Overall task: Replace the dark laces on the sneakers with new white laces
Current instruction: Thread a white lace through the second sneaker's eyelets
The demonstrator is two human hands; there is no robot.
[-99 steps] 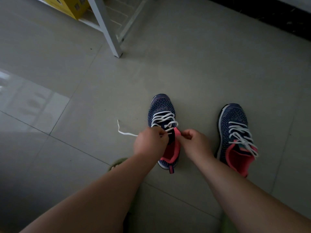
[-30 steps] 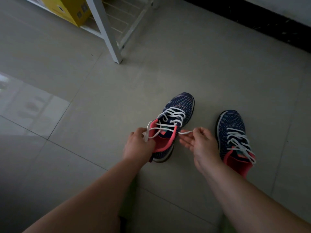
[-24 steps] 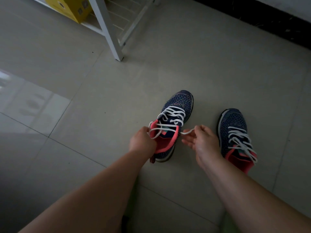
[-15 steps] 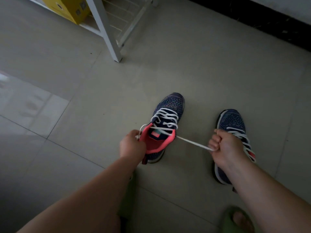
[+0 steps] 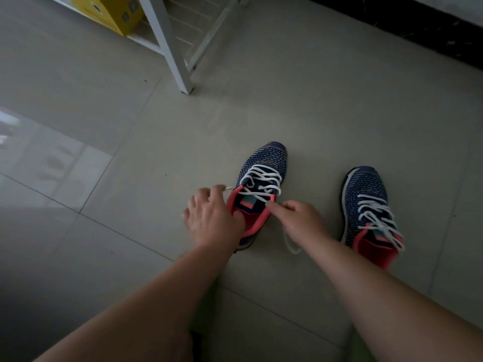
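The left sneaker is navy knit with a pink collar and stands on the tiled floor, toe pointing away, with a white lace crossed through its eyelets. My left hand rests on the near left side of its collar with fingers spread, thumb at the opening. A lace end lies by the index fingertip. My right hand pinches the lace at the top right eyelet, and a slack loop trails on the floor below it. The right sneaker, also white-laced, stands to the right, untouched.
A white rack leg stands on the floor at the far centre, with a yellow box on the rack's low shelf. A dark baseboard runs along the far right. Something green shows under my right forearm.
My right hand, which had pulled the lace taut out to the right, has come back to the top right eyelet, leaving slack on the floor. My left hand's fingers have spread.
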